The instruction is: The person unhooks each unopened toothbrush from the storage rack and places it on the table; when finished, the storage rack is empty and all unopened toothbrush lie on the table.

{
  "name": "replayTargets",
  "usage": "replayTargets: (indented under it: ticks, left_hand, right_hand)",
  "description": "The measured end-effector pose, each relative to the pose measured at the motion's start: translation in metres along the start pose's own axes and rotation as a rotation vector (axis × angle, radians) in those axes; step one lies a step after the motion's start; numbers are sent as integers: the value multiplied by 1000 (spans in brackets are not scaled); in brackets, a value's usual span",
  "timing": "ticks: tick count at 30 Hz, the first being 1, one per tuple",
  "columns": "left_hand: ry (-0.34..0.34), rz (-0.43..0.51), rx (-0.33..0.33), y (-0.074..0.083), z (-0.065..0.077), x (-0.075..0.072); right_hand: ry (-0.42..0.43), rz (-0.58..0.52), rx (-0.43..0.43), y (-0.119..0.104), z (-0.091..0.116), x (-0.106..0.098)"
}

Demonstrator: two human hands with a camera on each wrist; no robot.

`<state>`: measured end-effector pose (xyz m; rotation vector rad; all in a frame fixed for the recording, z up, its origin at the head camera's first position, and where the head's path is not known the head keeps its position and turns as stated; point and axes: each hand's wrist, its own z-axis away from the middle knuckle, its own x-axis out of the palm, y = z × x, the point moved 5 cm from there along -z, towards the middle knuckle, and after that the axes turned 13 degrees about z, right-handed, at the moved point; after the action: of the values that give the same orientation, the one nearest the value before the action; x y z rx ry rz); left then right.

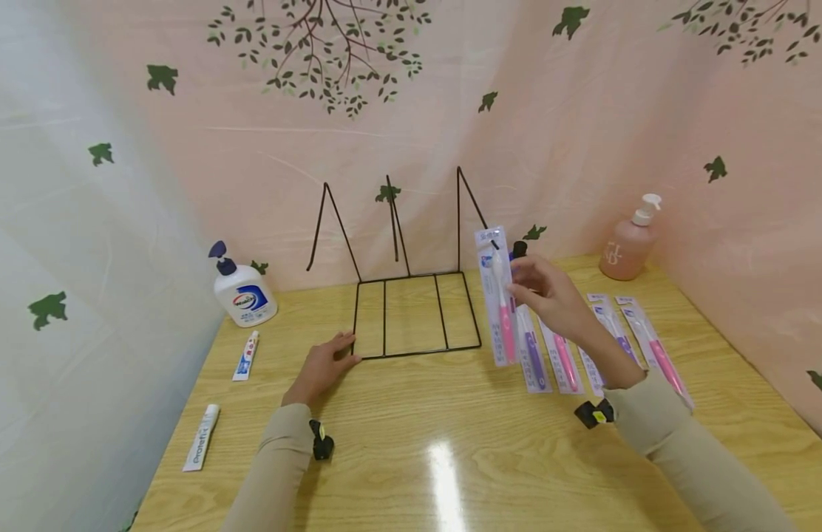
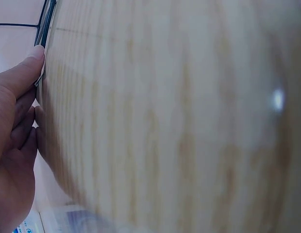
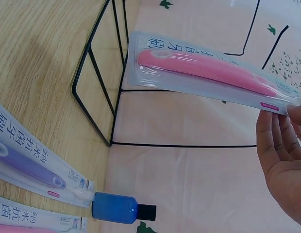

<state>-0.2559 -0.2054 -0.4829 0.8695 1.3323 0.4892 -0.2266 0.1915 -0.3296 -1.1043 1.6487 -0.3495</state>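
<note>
My right hand (image 1: 551, 295) pinches the right edge of a pink toothbrush in a clear blister pack (image 1: 505, 329), held upright. The pack's top is at the right hook of a black wire rack (image 1: 420, 355); the hook's dark tip shows against the card, seemingly through it. In the right wrist view, the pink toothbrush pack (image 3: 204, 73) lies between thumb and fingers. My left hand (image 1: 321, 369) holds the rack's front left corner; in the left wrist view its thumb (image 2: 31, 68) presses on the wire. The rack's left and middle hooks carry nothing.
Several packed toothbrushes, purple (image 1: 534, 358) and pink (image 1: 657, 351), lie at the right. A blue bottle (image 3: 114, 208) with a black cap stands behind them. A pink pump bottle (image 1: 629, 247) is back right. At the left are a white pump bottle (image 1: 246, 295) and two tubes (image 1: 247, 357).
</note>
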Motion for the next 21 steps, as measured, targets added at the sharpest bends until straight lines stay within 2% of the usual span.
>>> replayTargets:
  ticks: [21]
  left_hand:
    - [4, 4, 21, -3, -1, 1]
  right_hand:
    - [-1, 11, 10, -11, 20, -8]
